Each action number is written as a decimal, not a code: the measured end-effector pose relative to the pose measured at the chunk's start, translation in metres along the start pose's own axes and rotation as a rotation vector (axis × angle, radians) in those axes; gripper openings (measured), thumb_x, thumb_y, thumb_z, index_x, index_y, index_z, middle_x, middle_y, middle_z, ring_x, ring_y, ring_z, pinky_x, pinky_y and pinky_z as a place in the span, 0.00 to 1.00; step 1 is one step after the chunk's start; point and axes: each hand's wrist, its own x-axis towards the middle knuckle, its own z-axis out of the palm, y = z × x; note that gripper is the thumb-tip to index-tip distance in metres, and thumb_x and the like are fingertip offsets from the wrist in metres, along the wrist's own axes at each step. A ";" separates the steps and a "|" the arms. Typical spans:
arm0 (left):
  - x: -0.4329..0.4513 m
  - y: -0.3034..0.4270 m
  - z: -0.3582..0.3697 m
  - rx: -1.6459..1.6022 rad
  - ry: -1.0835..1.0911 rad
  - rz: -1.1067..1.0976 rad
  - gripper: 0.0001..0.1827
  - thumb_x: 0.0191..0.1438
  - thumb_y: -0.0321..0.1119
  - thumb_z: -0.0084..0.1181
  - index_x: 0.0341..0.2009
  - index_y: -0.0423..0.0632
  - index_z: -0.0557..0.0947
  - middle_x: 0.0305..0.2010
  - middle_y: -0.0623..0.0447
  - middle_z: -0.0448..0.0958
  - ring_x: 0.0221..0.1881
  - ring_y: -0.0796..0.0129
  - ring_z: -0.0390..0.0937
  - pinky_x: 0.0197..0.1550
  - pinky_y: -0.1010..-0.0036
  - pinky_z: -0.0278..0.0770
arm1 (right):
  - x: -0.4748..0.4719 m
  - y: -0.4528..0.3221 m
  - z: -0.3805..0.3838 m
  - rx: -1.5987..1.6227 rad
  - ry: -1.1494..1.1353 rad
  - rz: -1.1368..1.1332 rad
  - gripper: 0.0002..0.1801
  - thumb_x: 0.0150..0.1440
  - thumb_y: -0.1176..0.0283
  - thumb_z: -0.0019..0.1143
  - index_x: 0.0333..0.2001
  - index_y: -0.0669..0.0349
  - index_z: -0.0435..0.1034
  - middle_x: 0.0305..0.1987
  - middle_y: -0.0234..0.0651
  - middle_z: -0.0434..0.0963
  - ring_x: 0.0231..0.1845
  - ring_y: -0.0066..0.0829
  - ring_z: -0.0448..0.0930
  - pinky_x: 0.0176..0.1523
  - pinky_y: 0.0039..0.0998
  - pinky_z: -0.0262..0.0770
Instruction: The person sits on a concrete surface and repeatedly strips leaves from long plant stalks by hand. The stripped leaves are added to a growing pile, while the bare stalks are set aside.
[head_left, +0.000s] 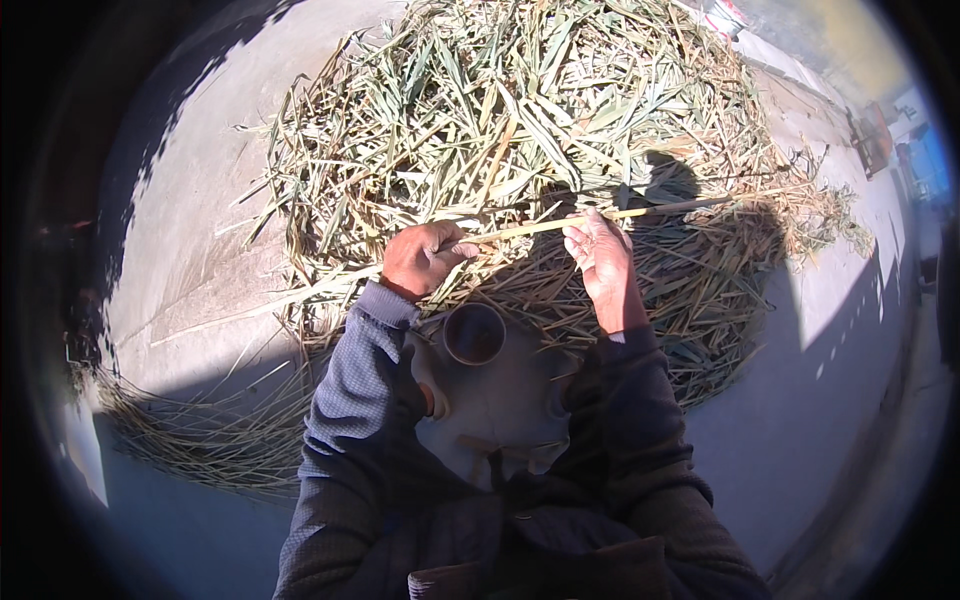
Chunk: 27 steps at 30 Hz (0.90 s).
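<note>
A long pale yellow plant stalk (536, 227) runs across in front of me, with leafy strips trailing from its left part towards the lower left. My left hand (424, 259) is closed around it, thumb on top. My right hand (600, 255) holds the same stalk further right between thumb and fingers, palm partly turned up. Beyond and beneath both hands lies a large heap of dry leaves and husks (480, 135). A round dark container (475, 334) stands on the ground between my forearms, just below the heap.
At the lower left, a bundle of thin stripped stalks (217, 442) lies on the concrete floor (217, 247). A white and red container (724, 18) stands past the heap at the upper right. Blue objects (926, 161) are at the far right edge.
</note>
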 end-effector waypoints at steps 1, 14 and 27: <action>-0.001 -0.001 0.001 -0.036 -0.006 0.008 0.18 0.54 0.46 0.70 0.37 0.44 0.87 0.25 0.48 0.80 0.27 0.62 0.78 0.33 0.69 0.74 | -0.004 0.002 0.004 -0.062 0.020 -0.043 0.11 0.65 0.65 0.61 0.41 0.62 0.73 0.38 0.40 0.83 0.34 0.29 0.83 0.40 0.30 0.81; 0.002 -0.002 -0.013 -0.363 0.125 -0.038 0.22 0.61 0.49 0.63 0.38 0.38 0.83 0.27 0.48 0.82 0.27 0.62 0.82 0.30 0.69 0.77 | -0.016 0.007 0.004 -0.036 -0.149 -0.193 0.10 0.67 0.71 0.56 0.47 0.65 0.72 0.43 0.44 0.83 0.35 0.27 0.82 0.42 0.28 0.81; 0.006 -0.022 -0.055 -0.450 0.506 -0.223 0.19 0.55 0.42 0.71 0.29 0.41 0.78 0.18 0.59 0.72 0.21 0.79 0.69 0.23 0.80 0.66 | -0.035 0.014 0.021 0.015 -0.195 -0.286 0.11 0.67 0.69 0.56 0.48 0.65 0.72 0.43 0.41 0.82 0.38 0.25 0.82 0.44 0.26 0.78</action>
